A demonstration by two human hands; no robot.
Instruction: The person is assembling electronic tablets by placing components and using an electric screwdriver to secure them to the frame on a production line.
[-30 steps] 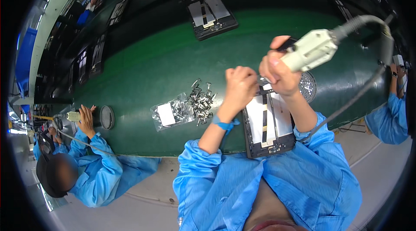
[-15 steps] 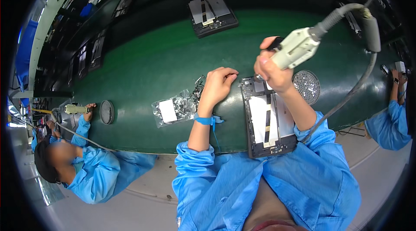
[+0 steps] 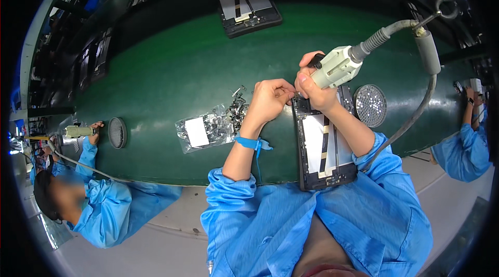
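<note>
Left hand (image 3: 270, 102) and right hand (image 3: 316, 88) were close together at the far left corner of a flat black device (image 3: 314, 139). Half a second earlier the left hand had lain over bare counter (image 3: 171, 89), apart from the device; now its thumb and fingers bent in at that corner, though whether the tips pinched anything could not be told. The right hand was wrapped firmly round a pale tool (image 3: 339, 67), whose working end was hidden by the fingers. With the left hand back beside it, the work seemed to have narrowed to that one corner, both hands sharing it. Largest of all, the green counter stretched far and left. On its near edge, right of centre, sat the device, its long white panel facing up and its far end partly covered by the right hand and forearm. A similar second device (image 3: 248, 4) lay well apart on the far side. Left of the left forearm was a clear bag (image 3: 220, 132); right of the device stood a round dish (image 3: 385, 102) of shiny pieces. Smallest were the loose metallic parts (image 3: 238, 109), heaped between bag and left hand.
</note>
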